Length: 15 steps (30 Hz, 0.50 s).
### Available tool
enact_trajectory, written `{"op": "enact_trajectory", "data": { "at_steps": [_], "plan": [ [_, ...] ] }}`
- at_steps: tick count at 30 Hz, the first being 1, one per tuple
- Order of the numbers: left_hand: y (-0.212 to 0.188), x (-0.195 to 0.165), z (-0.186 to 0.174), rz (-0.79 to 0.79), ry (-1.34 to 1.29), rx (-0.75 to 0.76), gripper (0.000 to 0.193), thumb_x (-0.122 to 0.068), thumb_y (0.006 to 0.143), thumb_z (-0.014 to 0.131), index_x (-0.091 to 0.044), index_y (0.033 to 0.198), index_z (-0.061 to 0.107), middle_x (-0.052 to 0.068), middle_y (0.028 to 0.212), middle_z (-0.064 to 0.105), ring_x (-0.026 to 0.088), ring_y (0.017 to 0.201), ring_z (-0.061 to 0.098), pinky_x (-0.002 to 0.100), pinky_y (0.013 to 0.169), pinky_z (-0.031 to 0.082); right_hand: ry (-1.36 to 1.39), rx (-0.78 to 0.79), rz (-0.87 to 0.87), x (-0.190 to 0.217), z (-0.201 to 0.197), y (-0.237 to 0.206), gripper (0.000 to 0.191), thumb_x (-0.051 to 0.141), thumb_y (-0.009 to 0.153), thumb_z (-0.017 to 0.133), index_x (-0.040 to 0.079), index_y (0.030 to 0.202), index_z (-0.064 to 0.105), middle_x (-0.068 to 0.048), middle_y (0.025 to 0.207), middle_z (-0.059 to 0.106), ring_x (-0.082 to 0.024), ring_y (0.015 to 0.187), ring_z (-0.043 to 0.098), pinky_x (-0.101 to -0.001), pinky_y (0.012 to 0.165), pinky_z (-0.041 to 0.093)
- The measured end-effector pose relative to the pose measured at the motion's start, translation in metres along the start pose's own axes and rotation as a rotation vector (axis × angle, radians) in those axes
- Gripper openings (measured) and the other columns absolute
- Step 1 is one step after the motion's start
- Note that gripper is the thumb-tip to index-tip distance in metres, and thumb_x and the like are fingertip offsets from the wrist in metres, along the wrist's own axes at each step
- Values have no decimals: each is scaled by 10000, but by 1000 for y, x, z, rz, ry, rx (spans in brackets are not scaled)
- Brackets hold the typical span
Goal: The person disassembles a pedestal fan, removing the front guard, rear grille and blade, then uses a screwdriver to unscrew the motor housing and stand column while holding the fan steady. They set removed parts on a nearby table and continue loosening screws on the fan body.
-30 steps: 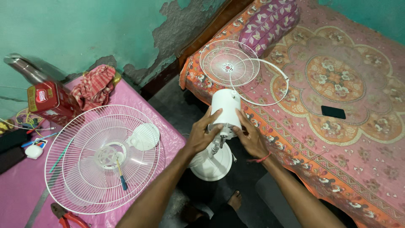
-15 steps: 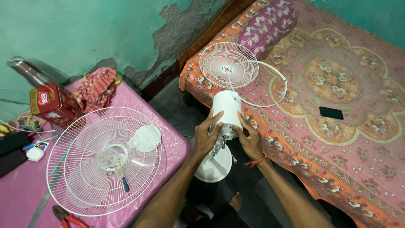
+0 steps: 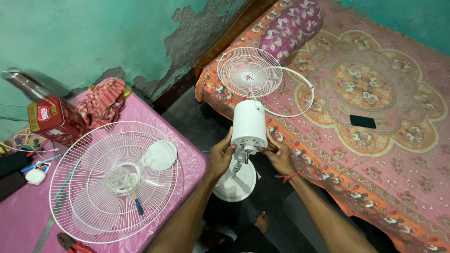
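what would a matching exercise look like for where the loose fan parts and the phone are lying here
Things
1. large white wire fan guard
2. small white wire fan guard
3. white cylindrical fan motor housing
4. black flat phone

Places
A. between both hands
B. on the pink table, a screwdriver resting in it
C. alone on the floral bedspread, right of the ring
D. at the bed's edge near the purple pillow

Pairs: 1-B, 2-D, 3-A, 4-C

A: How are the arms set?
B: Both bare forearms reach forward and converge. The left hand (image 3: 221, 155) cups inward, fingers curled.
A: And the other?
B: The right hand (image 3: 278, 152) mirrors it, a red thread at its wrist.
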<state>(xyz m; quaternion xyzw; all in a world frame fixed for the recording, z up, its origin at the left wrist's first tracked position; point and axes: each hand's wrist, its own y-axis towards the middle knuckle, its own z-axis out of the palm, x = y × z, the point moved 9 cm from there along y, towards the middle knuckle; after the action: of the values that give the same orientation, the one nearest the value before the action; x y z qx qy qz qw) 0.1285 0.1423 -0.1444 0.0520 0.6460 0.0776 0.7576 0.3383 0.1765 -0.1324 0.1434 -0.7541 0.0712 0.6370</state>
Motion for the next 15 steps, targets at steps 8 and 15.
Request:
{"op": "enact_trajectory", "data": {
  "at_steps": [8, 15],
  "plan": [
    [14, 22, 0, 21, -68, -71, 603, 86, 942, 576, -36, 1524, 476, 88, 1315, 680, 98, 1092, 645, 235, 932, 513, -70, -38, -11, -14, -8, 3, 789, 12, 883, 763, 66, 1572, 382, 2, 1134, 732, -29, 993, 614, -227, 944, 497],
    [-8, -19, -3, -42, 233, 100, 811, 57, 898, 622, -156, 1616, 312, 138, 1318, 722, 177, 1201, 685, 278, 843, 555, -123, 25, -169, 29, 6, -6, 1067, 80, 784, 850, 53, 1628, 197, -156, 1442, 592, -179, 1197, 611, -338, 1011, 502]
  ]
}}
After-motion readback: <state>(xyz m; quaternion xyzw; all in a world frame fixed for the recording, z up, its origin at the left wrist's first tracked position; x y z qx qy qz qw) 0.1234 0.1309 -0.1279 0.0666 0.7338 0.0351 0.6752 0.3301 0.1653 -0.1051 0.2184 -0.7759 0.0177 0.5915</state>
